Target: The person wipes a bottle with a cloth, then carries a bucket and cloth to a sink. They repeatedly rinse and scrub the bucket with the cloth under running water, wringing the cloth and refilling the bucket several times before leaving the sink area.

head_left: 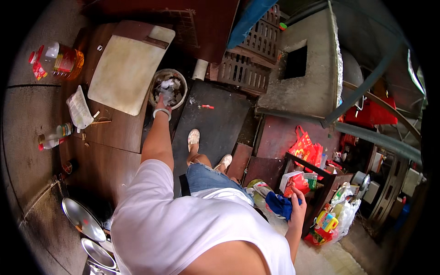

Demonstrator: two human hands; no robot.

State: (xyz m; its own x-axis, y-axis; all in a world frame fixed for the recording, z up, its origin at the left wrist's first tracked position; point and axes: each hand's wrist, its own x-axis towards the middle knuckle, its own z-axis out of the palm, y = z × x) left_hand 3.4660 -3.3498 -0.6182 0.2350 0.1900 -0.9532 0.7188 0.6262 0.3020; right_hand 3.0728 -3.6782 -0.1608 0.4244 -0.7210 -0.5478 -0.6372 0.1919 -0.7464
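My left hand (163,103), with a pale bangle (162,110) at its wrist, reaches over the rim of a round waste bin (185,90). Pale, clear-looking plastic (168,98) lies right at its fingers. Blur hides whether they grip it. White scraps and dark refuse (176,85) fill the bin. On the other side, my right hand (298,206) holds a bunched blue cloth (277,205) beside my hip. A red packet (297,185) and a white box (284,179) are just beyond that hand.
Left of the bin, a wooden counter (117,134) bears a cutting board (123,72), an oil jug (67,62) and bottles (56,135). A small red wrapper (207,107) lies on the dark floor (213,92). A concrete stove block (292,92) and filled bags (330,223) stand right.
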